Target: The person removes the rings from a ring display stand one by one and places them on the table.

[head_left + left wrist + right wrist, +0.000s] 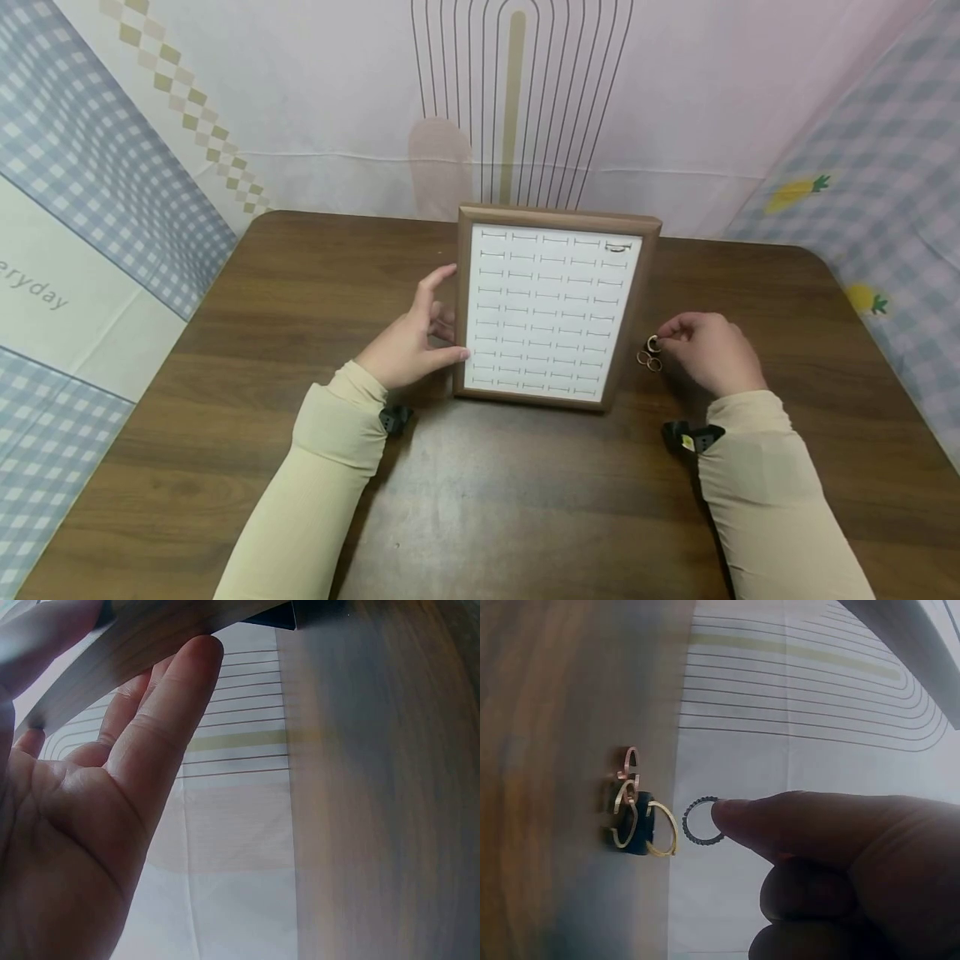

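A wood-framed ring display board [546, 304] with a white slotted face stands tilted on the table. One ring [618, 248] sits in its top right slot. My left hand [412, 337] holds the board's left edge, thumb at the front, other fingers at the side and behind. To the right of the board, my right hand [712, 354] pinches a dark, beaded-looking ring [685, 826] between thumb and forefinger. Beside those fingertips, several gold and pinkish rings [670, 850] lie in a small group, with a dark patch among them in the right wrist view.
The brown wooden table [480, 500] reaches back to a patterned cloth [337, 92]. Checked cloths hang at the left and right sides. Black camera mounts [693, 437] are strapped at both wrists, over pale sleeves.
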Demonstrator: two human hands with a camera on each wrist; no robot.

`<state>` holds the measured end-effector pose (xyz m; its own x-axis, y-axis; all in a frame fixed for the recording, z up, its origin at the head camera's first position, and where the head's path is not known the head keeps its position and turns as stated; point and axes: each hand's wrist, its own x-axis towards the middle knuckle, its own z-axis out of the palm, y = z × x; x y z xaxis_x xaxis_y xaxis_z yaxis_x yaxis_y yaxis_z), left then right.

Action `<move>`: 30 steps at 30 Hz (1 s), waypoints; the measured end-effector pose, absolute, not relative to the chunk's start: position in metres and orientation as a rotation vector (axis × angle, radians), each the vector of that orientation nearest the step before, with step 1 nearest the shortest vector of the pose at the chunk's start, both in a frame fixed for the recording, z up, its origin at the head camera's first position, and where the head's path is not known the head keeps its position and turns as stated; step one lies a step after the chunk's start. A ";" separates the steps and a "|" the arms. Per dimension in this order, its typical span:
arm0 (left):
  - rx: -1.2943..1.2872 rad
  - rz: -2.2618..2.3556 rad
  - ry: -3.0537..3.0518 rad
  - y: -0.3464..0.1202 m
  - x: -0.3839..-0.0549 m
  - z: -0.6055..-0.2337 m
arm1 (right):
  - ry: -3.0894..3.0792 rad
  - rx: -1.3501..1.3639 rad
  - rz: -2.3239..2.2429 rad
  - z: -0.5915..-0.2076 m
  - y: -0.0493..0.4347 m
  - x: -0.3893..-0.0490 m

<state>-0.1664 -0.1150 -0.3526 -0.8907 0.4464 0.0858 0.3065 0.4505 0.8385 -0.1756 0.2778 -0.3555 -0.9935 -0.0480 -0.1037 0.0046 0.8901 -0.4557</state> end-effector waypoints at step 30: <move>0.683 1.421 2.546 -0.116 -0.167 -0.352 | 2.965 -0.019 -0.769 -0.348 0.274 -0.174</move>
<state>-0.1671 -0.1159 -0.3525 -0.8858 0.4550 0.0910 0.3163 0.4486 0.8359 -0.1737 0.2740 -0.3482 -0.9968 -0.0319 -0.0728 0.0075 0.8739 -0.4860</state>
